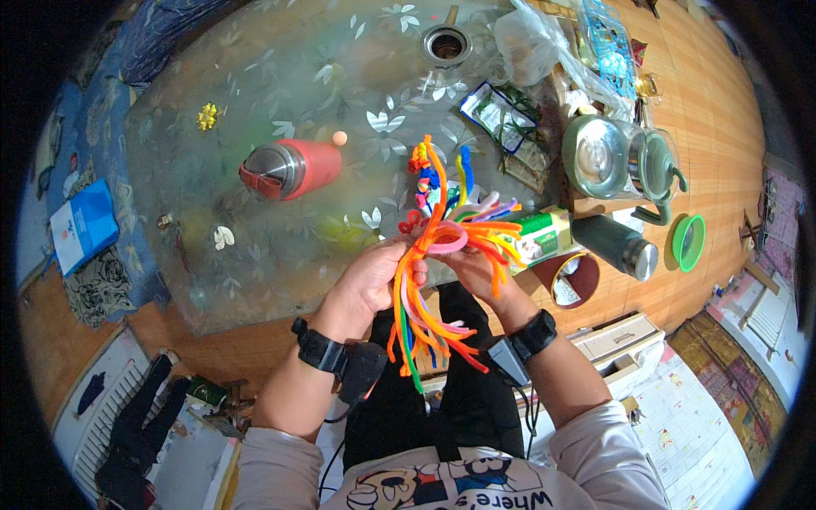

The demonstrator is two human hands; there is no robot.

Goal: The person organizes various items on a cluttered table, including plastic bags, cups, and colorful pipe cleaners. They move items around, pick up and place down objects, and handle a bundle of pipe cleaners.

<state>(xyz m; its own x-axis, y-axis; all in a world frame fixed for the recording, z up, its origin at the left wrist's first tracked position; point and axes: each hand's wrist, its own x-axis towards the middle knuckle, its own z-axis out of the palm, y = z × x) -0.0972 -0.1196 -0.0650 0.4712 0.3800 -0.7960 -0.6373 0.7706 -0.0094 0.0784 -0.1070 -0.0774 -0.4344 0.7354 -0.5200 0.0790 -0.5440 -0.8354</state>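
Between my hands, above the table's near edge, is a bundle of fuzzy pipe cleaners (417,299) in orange, pink, yellow, green and blue. My left hand (379,271) pinches the bundle near its middle, where an orange strand crosses it. My right hand (475,271) grips it from the other side, its fingertips partly hidden behind a pink loop (449,241). Loose ends fan out to the right and hang down over my lap. Just beyond the bundle, small multicoloured pieces (426,182) lie on the table, partly covered by upright strands.
On the flower-patterned table cover (306,255) lie a red flask (312,167), a small round ball (340,138) and a yellow cluster (208,116). A glass kettle (596,156), a tissue pack (542,236) and a dark thermos (605,241) stand right, above a waste bin (579,280).
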